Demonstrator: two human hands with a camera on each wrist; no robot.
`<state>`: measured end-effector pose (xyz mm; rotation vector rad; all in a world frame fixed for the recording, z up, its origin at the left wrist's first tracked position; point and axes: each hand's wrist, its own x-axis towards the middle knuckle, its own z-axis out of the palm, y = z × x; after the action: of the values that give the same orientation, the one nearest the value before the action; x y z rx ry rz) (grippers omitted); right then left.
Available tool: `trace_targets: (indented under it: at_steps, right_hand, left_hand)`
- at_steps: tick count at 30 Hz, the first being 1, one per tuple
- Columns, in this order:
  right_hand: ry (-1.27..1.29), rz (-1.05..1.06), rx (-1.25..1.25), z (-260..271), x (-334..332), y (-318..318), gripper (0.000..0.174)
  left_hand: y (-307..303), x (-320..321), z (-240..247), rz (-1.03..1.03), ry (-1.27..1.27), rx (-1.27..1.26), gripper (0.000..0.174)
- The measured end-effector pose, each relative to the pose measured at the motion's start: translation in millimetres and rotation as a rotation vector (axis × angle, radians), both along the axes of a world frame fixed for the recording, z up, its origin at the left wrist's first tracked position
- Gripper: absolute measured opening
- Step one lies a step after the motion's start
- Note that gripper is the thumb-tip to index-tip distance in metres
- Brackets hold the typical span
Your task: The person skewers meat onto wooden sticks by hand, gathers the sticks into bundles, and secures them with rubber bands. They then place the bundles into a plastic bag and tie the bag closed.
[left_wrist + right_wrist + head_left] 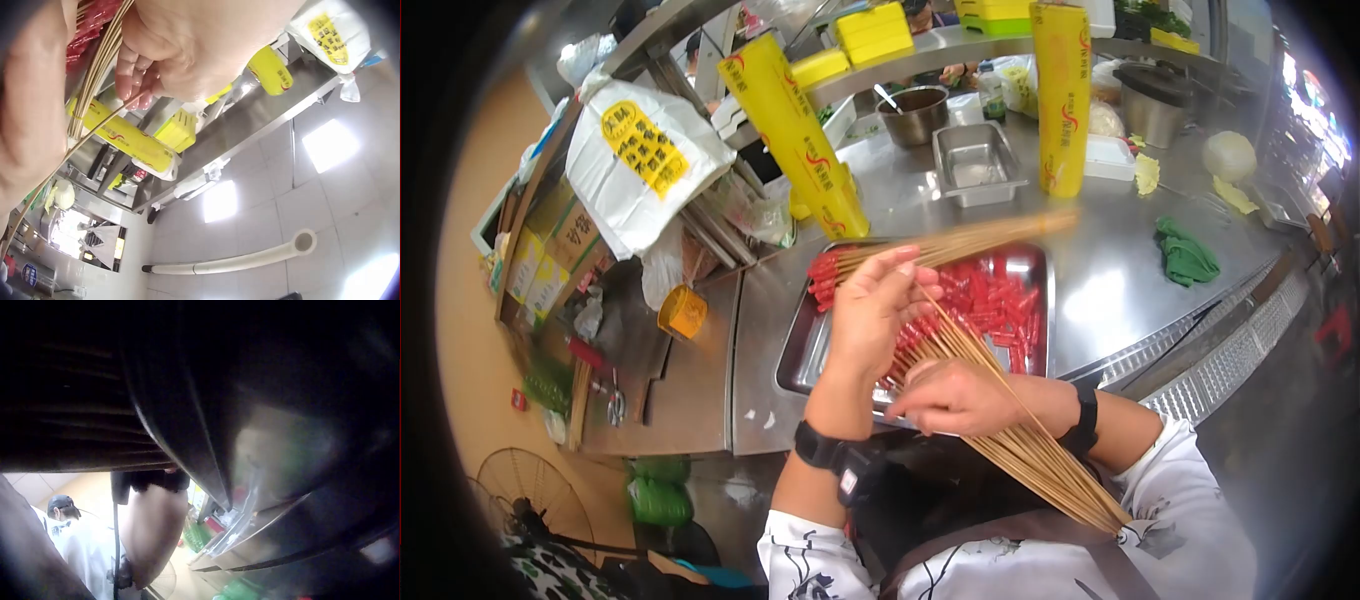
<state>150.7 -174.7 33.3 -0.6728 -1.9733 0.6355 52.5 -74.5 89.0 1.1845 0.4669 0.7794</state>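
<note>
In the head view, a metal tray [792, 372] holds red pieces of food [1000, 300] on thin sticks. The left hand [872, 312] is raised over the tray, its fingertips pinching one stick, also seen in the left wrist view, where the hand [187, 47] has curled fingers. Beneath it, the right hand [960, 397] lies over a fanned bundle of sticks [1050, 465] whose red ends point into the tray; its grip is partly hidden. A second bundle of sticks [990, 238] lies across the tray's far side. The right wrist view is mostly dark.
Two yellow rolls [795, 140] [1060, 105] stand behind the tray. Farther back are an empty steel pan [977, 165] and a pot [913, 118]. A green cloth [1187, 252] lies at the right, an orange cup [683, 312] at the left.
</note>
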Motion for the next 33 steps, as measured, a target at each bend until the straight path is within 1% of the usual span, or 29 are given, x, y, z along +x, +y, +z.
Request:
trace_targets:
  at_steps: [1, 3, 4, 5, 7, 8, 11, 13, 15, 17, 18, 19, 21, 24, 27, 30, 33]
  right_hand:
    - [0.019, 0.023, -0.151, 0, 3, -1, 0.025]
    - [0.218, 0.011, -0.454, 4, 4, -8, 0.029]
    - [0.384, 0.093, -0.566, -1, 5, -2, 0.031]
    - [0.48, 0.103, -0.59, -1, 6, -1, 0.03]
    - [0.577, 0.094, -0.615, -2, 6, 0, 0.031]
    - [0.585, 0.095, -0.615, -1, 4, 0, 0.029]
    - [0.277, -0.022, -0.64, 10, 0, -5, 0.025]
    - [0.249, -0.069, -0.628, 7, -1, -5, 0.023]
    - [0.237, -0.093, -0.644, 9, -1, -4, 0.023]
    - [0.226, -0.102, -0.629, 9, -2, -5, 0.022]
    - [0.224, -0.11, -0.636, 9, -2, -5, 0.021]
    - [0.228, -0.121, -0.639, 9, -3, -5, 0.021]
    - [0.262, -0.096, -0.633, 7, -3, -4, 0.022]
    - [0.263, -0.09, -0.601, 4, -1, -4, 0.022]
    - [0.258, -0.089, -0.596, 3, 0, -4, 0.022]
    - [0.274, -0.074, -0.588, 2, 0, -4, 0.022]
    - [0.282, -0.066, -0.573, 1, 0, -4, 0.022]
  left_hand:
    - [-2, -13, 1, 0.013, -0.039, 0.006, 0.022]
    - [-4, -37, 0, 0.044, -0.036, 0.018, 0.022]
    - [-2, -47, -5, 0.048, -0.038, 0.038, 0.022]
    - [-2, -55, -9, 0.053, -0.041, 0.059, 0.023]
    - [-2, -65, -22, 0.074, 0.007, 0.06, 0.023]
    - [-1, -69, -27, 0.084, 0.028, 0.064, 0.024]
    - [1, -76, -32, 0.138, 0.026, 0.023, 0.025]
    - [25, -82, -44, 0.36, 0.109, 0.184, 0.026]
    - [65, -94, -73, 0.51, 0.448, 0.407, 0.023]
    - [76, -99, -80, 0.455, 0.84, 0.679, 0.021]
    - [78, -96, -84, 0.422, 0.935, 0.748, 0.022]
    - [78, -91, -86, 0.398, 1.023, 0.903, 0.023]
    - [83, -83, -92, 0.304, 0.978, 1.108, 0.028]
    - [95, -66, -95, 0.197, 0.891, 1.235, 0.032]
    - [107, -54, -100, 0.155, 0.905, 1.349, 0.028]
    - [102, -51, -92, 0.071, 1.033, 1.412, 0.032]
    - [96, -53, -89, 0.028, 1.074, 1.322, 0.03]
